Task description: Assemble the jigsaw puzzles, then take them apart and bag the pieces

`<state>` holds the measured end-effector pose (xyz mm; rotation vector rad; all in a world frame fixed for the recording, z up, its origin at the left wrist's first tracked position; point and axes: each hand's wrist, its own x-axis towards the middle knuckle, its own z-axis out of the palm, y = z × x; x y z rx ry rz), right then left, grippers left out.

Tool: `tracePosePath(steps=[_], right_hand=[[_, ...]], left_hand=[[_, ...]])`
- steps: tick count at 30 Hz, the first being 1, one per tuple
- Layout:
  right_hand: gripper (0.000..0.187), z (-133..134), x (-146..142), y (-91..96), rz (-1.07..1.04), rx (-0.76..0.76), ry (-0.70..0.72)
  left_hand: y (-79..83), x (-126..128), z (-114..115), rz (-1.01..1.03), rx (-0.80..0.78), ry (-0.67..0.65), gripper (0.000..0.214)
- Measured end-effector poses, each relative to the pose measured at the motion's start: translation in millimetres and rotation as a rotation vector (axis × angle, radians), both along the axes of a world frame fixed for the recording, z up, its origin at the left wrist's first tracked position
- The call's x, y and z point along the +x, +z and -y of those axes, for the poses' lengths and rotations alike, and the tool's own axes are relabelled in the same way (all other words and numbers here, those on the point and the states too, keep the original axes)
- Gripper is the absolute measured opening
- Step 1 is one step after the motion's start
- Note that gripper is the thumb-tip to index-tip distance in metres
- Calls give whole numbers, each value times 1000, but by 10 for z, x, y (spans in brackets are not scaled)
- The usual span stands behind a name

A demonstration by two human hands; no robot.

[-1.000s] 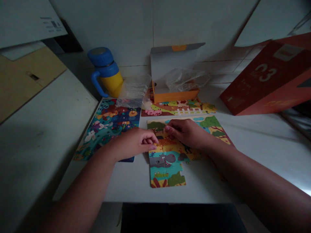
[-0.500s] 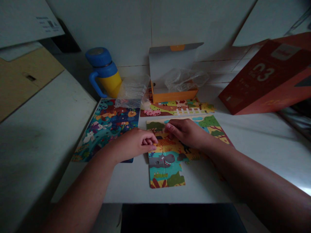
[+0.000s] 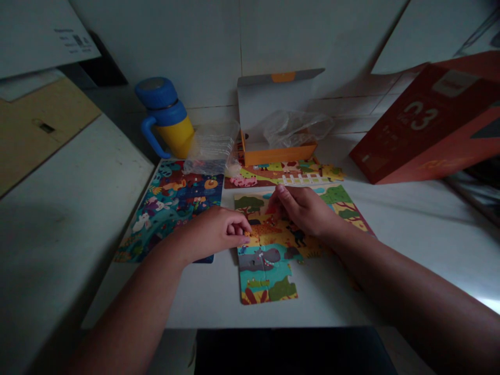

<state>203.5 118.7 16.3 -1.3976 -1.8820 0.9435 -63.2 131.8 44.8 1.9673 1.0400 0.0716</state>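
Note:
An animal jigsaw puzzle (image 3: 269, 259) lies partly assembled on the table, with a grey hippo in blue water on its lower left part. My left hand (image 3: 219, 229) rests at the puzzle's left edge, fingers curled and thumb near the fingertips; what lies between them, if anything, is too small to name. Over the puzzle's upper middle is my right hand (image 3: 307, 208), its thumb raised against the bent forefinger. Its other fingertips are blurred, and I cannot make out what they hold. The right hand and forearm hide part of the puzzle's right side.
A dark blue puzzle (image 3: 172, 208) lies to the left, a farm puzzle (image 3: 250, 180) behind. At the back stand a blue-and-yellow flask (image 3: 174, 125), clear plastic packaging (image 3: 213, 146) and an orange box (image 3: 279, 154) with its lid up. A red box (image 3: 417, 125) stands right.
My right hand has shifted slightly up and left, its thumb lifting to uncover more of the puzzle's middle. My left hand stays almost in place.

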Motion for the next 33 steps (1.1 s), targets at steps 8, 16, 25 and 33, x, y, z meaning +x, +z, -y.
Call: tracePosePath(steps=[8, 16, 25, 33], right_hand=[[70, 1, 1, -10, 23, 11, 8], [69, 1, -9, 9, 71, 28, 16], [67, 12, -18, 40, 88, 42, 32], [65, 12, -21, 24, 103, 53, 30]], left_hand=[[20, 31, 12, -1, 9, 3, 16], [-43, 5, -3, 4, 31, -16, 16], [-59, 6, -15, -5, 42, -19, 13], [-90, -3, -17, -1, 41, -21, 13]])
